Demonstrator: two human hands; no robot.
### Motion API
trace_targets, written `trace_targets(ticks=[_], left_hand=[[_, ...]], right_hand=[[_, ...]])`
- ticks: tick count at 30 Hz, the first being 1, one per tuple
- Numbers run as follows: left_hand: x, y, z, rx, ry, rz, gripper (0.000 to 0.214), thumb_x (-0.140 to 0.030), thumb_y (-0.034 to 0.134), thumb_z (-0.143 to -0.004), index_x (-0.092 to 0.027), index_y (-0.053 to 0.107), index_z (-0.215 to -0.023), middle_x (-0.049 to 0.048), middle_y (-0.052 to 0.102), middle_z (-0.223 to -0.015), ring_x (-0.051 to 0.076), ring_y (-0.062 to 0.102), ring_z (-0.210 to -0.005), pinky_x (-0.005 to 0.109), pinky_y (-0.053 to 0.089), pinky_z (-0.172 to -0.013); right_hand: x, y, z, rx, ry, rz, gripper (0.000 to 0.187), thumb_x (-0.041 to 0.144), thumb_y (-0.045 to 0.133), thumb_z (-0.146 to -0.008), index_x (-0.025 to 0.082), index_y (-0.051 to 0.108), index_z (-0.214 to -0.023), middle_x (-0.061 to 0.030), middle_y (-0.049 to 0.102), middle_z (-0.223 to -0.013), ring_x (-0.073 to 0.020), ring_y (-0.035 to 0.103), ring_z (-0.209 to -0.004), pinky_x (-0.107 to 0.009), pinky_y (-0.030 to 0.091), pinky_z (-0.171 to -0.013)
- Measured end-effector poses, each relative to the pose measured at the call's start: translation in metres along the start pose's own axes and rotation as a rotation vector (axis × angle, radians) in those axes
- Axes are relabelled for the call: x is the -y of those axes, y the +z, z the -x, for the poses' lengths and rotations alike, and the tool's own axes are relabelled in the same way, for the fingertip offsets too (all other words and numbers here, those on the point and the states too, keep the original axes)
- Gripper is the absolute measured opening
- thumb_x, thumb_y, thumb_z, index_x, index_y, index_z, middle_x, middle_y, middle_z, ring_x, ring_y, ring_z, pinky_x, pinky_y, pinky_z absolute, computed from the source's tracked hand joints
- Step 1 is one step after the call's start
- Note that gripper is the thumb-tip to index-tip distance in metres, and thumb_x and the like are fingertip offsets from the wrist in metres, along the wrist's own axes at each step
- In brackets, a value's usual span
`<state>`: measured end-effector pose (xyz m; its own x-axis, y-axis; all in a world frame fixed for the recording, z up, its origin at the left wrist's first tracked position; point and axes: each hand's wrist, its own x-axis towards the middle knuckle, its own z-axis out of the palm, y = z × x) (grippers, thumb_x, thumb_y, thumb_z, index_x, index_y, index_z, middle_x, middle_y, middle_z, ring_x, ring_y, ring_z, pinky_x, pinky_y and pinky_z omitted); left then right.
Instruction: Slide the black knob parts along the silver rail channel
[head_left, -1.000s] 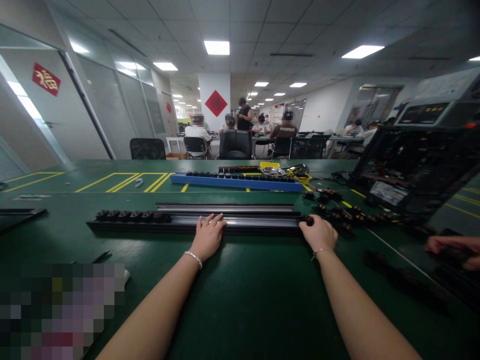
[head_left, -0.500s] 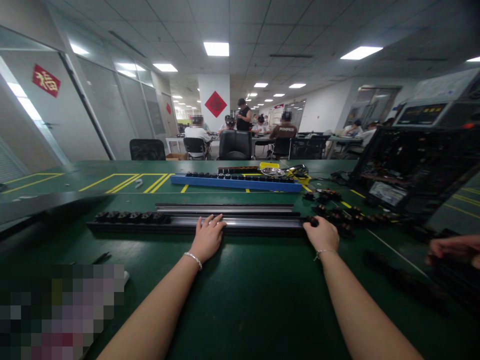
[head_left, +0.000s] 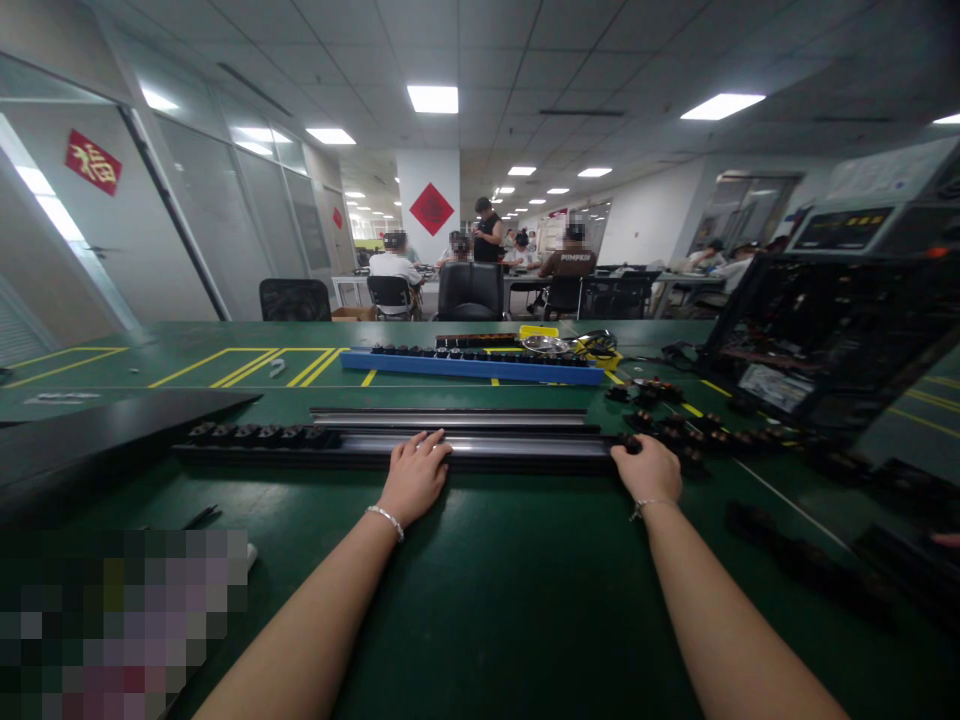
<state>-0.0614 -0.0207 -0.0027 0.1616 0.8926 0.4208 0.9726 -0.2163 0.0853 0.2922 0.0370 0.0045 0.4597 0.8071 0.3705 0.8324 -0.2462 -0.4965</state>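
Note:
A long black rail with a shiny metal channel [head_left: 517,447] lies crosswise on the green table. Several dark roller-like parts [head_left: 262,436] sit in a row on its left section. My left hand [head_left: 415,474] rests flat across the rail's middle, fingers stretched out and holding nothing. At the rail's right end, my right hand [head_left: 651,470] has its thumb and fingers closed round a small black part [head_left: 628,442], mostly hidden by the fingers. Just behind lies a second metal rail [head_left: 450,416], parallel to the first.
Farther back is a blue strip [head_left: 472,369] carrying black parts. Loose black parts [head_left: 697,430] are scattered at right, before an opened dark equipment case [head_left: 787,340]. A dark flat panel [head_left: 112,440] lies left. A co-worker's fingertip [head_left: 946,540] shows at the right edge.
My right hand has shifted slightly right; my left hand stays almost still. The co-worker's hand has mostly left the right edge. The dark panel at left has moved and now reaches farther right.

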Motion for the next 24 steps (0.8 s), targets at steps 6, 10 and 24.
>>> trace_targets(ticks=[6,10,24], left_hand=[[0.0,-0.0019,-0.0009,0.003,-0.026,0.009,0.028,-0.027,0.045,-0.085,-0.028,0.061,-0.108,-0.0009,0.05,-0.136,0.025,0.043,-0.124,0.045,0.036,-0.097],[-0.0002,-0.0029,-0.0017,-0.01,-0.025,0.008,0.027,-0.028,0.044,-0.085,-0.027,0.062,-0.105,-0.0009,0.052,-0.135,0.026,0.045,-0.122,0.045,0.038,-0.096],[-0.0009,-0.0028,-0.0025,-0.033,-0.029,0.023,0.025,-0.028,0.047,-0.083,-0.027,0.064,-0.101,-0.0006,0.054,-0.133,0.026,0.047,-0.119,0.046,0.04,-0.093]], right_hand=[[-0.0037,-0.0008,-0.002,-0.016,0.028,-0.015,0.047,0.037,0.049,-0.071,0.012,0.064,-0.108,-0.0141,0.062,-0.113,-0.0291,0.053,-0.103,-0.038,0.043,-0.089],[-0.0048,-0.0006,-0.0025,-0.032,0.041,-0.042,0.045,0.036,0.05,-0.071,0.013,0.064,-0.106,-0.0142,0.062,-0.112,-0.0294,0.054,-0.103,-0.039,0.043,-0.09],[-0.0073,-0.0042,-0.0055,-0.045,0.161,-0.101,0.046,0.036,0.054,-0.068,0.015,0.06,-0.109,-0.0145,0.062,-0.109,-0.0286,0.056,-0.099,-0.039,0.045,-0.083]])
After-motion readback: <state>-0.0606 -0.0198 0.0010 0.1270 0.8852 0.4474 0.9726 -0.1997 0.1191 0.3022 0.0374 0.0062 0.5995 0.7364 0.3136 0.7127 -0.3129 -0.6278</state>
